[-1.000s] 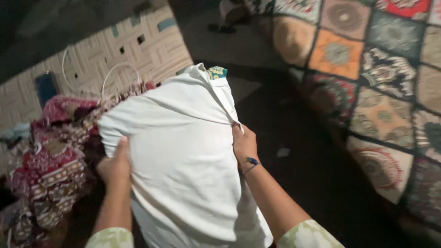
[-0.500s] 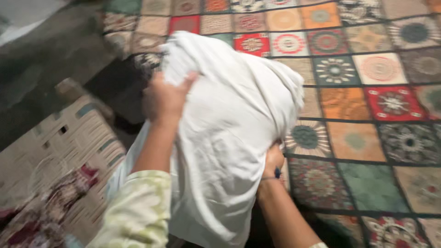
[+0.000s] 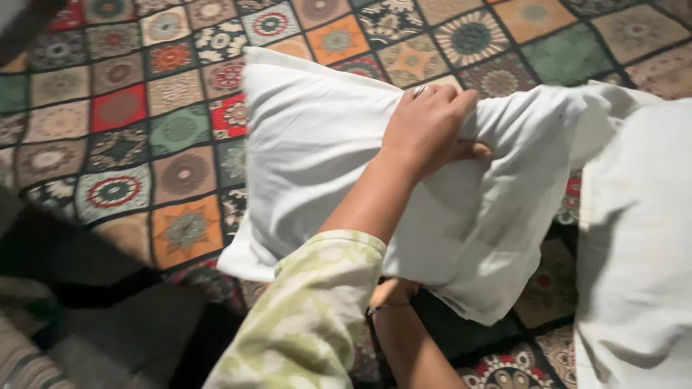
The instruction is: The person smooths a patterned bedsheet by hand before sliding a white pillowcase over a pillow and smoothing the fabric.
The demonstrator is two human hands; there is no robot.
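A person looks down at a white pillow (image 3: 317, 151) held over a patchwork bedspread (image 3: 130, 122) of many coloured squares with flower and star patterns; the pillow sits inside a loose white pillowcase (image 3: 504, 216), which bunches and creases toward the pillow's right end. The left hand (image 3: 429, 130) lies on top of the pillow, near its upper right part; its fingers are curled tight, gathering a fistful of the white cloth, and a ring shows on one finger. The arm runs down from the pillow toward the viewer in a pale green patterned sleeve (image 3: 310, 317). The right hand (image 3: 393, 294) is below the pillow's lower edge and mostly hidden by it; it touches the underside, with a dark band at the wrist, but whether its fingers are spread or closed on the cloth cannot be told. To the right of the pillow lies a second stretch of white fabric (image 3: 634, 238), reaching the frame's edge. Below and left of the pillow the bedspread ends at a dark, shadowed patch.
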